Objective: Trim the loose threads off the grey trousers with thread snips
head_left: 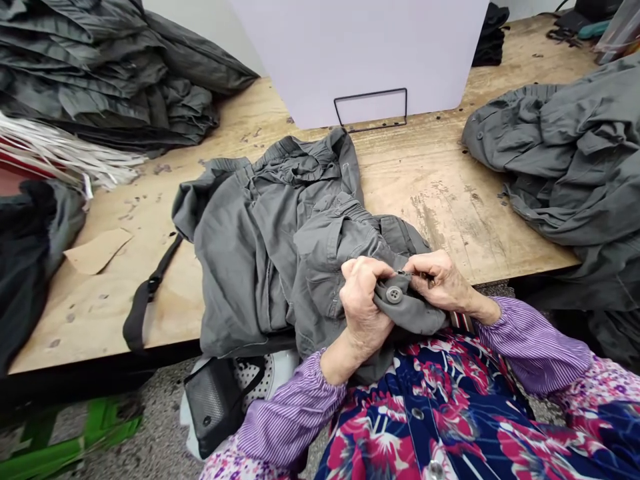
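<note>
Gripping a waistband flap [413, 313] of grey work trousers [250, 267], the left hand [363, 307] and right hand [440, 280] sit close together at about five o'clock, both clamped on the cloth, with a grey button [394, 295] showing just beside the left hand. The trousers lie bunched across the near edge of the plywood counter [440, 200], a cargo pocket facing up. A white board [350, 53] stands at twelve o'clock, with a black wire stand [370, 110] against its foot. Folded grey garments [100, 73] are stacked at ten o'clock, and a loose heap of grey cloth [560, 147] lies at two o'clock. A black strap [147, 300] and a piece of kraft paper [97, 250] rest on the counter at nine o'clock, near a bundle of white strings [65, 150]. Below the counter at seven o'clock sits a black pouch [215, 407]. Purple striped sleeves [535, 343] cover both forearms.
</note>
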Demonstrator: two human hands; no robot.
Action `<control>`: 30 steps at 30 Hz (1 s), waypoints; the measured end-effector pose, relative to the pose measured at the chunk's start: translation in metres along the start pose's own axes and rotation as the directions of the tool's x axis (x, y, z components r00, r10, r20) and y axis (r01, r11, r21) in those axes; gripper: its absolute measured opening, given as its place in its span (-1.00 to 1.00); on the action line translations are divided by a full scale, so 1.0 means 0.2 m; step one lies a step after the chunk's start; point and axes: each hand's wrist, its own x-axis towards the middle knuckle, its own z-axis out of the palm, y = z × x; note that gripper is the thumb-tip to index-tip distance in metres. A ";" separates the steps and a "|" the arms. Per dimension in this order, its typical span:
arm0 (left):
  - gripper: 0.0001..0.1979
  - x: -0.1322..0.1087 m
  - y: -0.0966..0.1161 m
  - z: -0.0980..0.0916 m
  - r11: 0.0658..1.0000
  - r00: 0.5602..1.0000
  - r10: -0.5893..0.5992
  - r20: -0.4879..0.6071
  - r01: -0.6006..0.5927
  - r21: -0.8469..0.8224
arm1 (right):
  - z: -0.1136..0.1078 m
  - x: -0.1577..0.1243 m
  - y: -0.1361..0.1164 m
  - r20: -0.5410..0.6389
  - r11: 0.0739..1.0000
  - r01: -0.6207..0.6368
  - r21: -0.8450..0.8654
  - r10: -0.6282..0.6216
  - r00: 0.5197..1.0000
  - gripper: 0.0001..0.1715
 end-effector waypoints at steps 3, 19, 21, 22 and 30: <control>-0.94 0.02 0.01 -0.03 1.000 0.989 0.003 0.147 -0.001 -0.018 | 0.00 0.00 0.00 -0.066 0.994 0.073 -0.082 -0.079 0.995 -0.82; -0.78 0.04 -0.04 -0.12 0.848 0.871 0.489 -0.039 -0.465 0.256 | -0.28 0.07 -0.04 -0.374 0.957 -0.136 -0.258 0.032 0.927 -0.85; -0.76 0.04 -0.05 -0.09 0.847 0.858 0.513 -0.022 -0.502 0.177 | -0.30 0.07 -0.08 -0.174 0.983 -0.080 -0.166 0.051 0.983 -0.77; -0.75 0.04 -0.05 -0.08 0.842 0.850 0.526 -0.008 -0.520 0.141 | -0.30 0.08 -0.11 -0.037 0.991 -0.031 -0.128 0.026 0.999 -0.74; -0.76 0.03 -0.06 -0.06 0.898 0.897 0.439 -0.055 -0.440 -0.007 | -0.26 0.18 -0.12 0.529 0.986 -0.026 0.163 -0.065 0.846 -0.87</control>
